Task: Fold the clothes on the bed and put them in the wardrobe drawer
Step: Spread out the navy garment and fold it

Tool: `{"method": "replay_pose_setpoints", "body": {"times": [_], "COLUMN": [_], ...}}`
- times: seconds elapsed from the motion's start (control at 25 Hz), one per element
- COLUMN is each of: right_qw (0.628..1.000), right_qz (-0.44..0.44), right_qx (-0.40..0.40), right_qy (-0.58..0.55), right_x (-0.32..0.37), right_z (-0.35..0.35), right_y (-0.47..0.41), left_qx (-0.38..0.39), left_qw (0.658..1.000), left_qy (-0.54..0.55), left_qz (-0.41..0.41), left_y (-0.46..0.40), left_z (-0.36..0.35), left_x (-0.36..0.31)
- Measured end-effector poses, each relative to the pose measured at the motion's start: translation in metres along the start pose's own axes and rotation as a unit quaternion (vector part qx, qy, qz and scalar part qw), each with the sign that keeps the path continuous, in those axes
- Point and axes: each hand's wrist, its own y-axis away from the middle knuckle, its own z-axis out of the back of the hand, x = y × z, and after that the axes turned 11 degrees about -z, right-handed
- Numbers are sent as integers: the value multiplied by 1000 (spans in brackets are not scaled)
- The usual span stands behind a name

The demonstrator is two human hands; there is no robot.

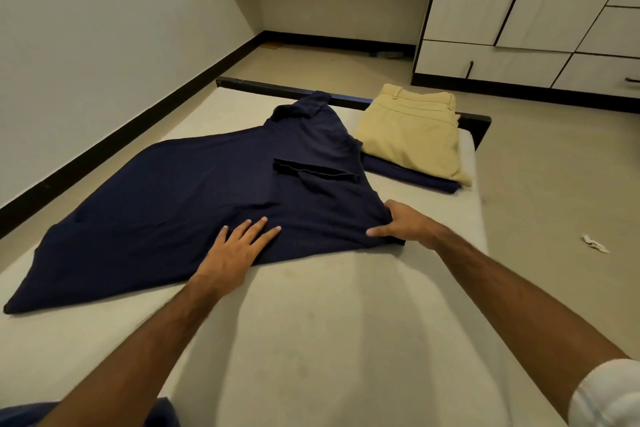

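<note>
A: Item one, the navy shirt (pixel 180 204). How is it recorded?

B: It is entered as spread across the bed (pixel 346 340), partly folded, one sleeve (pixel 317 174) laid back over the body. Its collar end is pointed away from both hands, toward the bed's far edge.

A: And the left hand (pixel 235 250)?

B: It is listed as flat on the shirt's near edge, fingers straight and spread, nothing pinched. The bulk of the fabric is extended to the left of and beyond that palm.

A: The right hand (pixel 398 224)?

B: The folded right-hand edge of the shirt is gripped there, with the thumb laid on top of the cloth and the fingers curled at its edge. Bare mattress is seen just below the grip.

A: Other garments on the bed?

B: Beyond the right hand's grip, a folded beige pair of trousers (pixel 412 135) is stacked on a folded navy garment (pixel 408 173), near the far right corner of the bed. The stack is kept apart from both hands.

A: Storage?

B: A white wardrobe (pixel 540 10) with drawers (pixel 491 61) along its base is noted farther beyond the stack, on the right. All visible drawers are recorded as closed.
</note>
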Motion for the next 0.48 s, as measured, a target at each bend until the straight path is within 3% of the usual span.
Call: {"method": "replay_pose_setpoints", "body": {"times": [0.24,0.48], "right_qw": [990,984], "right_qz": [29,30], "right_qx": [-108,-120], "right_qy": [87,131], "right_x": [-15,-43], "right_z": [3,6], "right_y": [-2,33], "left_qx": [108,167], "left_qw": [992,982], "left_qy": [69,92], "left_qz": [-15,-1], "left_y": [17,44], "left_z": [11,33], "left_x": [3,-40]}}
